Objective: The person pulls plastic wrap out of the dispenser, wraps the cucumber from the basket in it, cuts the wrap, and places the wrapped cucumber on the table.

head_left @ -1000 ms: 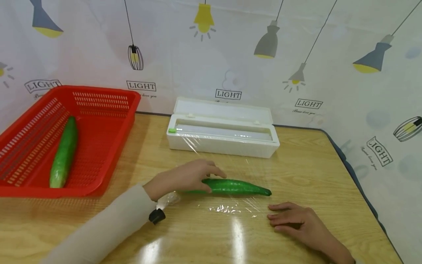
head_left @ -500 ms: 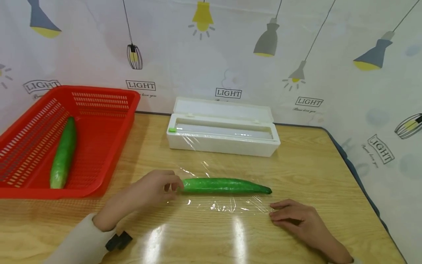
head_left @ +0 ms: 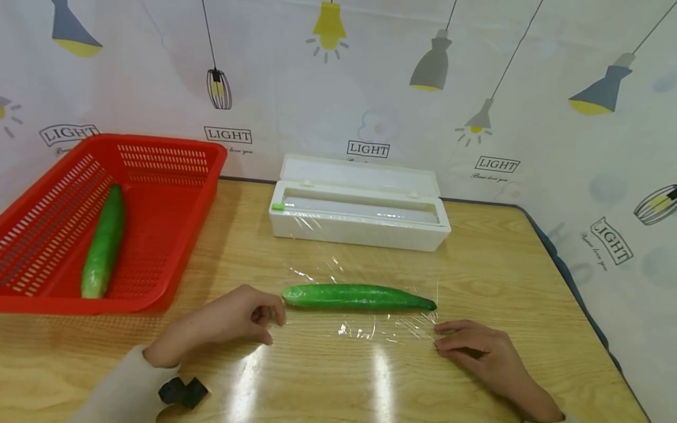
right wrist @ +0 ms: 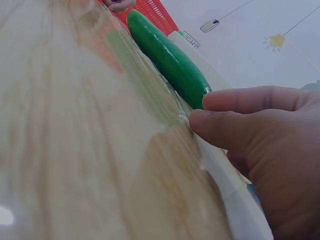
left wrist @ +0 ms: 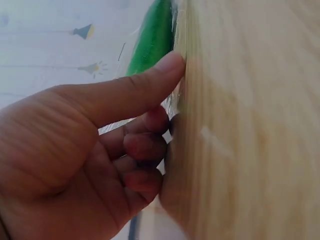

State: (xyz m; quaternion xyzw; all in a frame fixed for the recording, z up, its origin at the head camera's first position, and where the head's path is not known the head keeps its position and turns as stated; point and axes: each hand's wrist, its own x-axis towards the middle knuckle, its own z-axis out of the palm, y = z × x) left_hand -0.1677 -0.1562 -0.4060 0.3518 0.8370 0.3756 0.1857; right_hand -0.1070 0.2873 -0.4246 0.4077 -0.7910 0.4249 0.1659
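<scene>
A green cucumber [head_left: 359, 297] lies crosswise on a sheet of clear plastic wrap [head_left: 365, 330], drawn from a white wrap dispenser [head_left: 359, 229]. My left hand [head_left: 240, 317] is beside its pale left end, fingers loosely curled and thumb apart. In the left wrist view, the thumb [left wrist: 150, 85] reaches to the tabletop, with the cucumber [left wrist: 152, 40] beyond it. At the sheet's near right corner, my right hand [head_left: 483, 352] pinches the wrap's edge between thumb and fingers. The right wrist view shows its thumb and index finger close together beside the cucumber's dark tip [right wrist: 197, 92].
A red perforated basket [head_left: 203, 217] stands on the left with another cucumber [head_left: 104, 244] inside. The dispenser's lid [head_left: 359, 175] is up against the patterned wall covering. The wooden table [head_left: 502, 264] has its dark edge along the right.
My left hand has let go of the cucumber and drawn back left, uncovering its pale end. The cucumber now lies flat on the wrap. My right hand has barely moved.
</scene>
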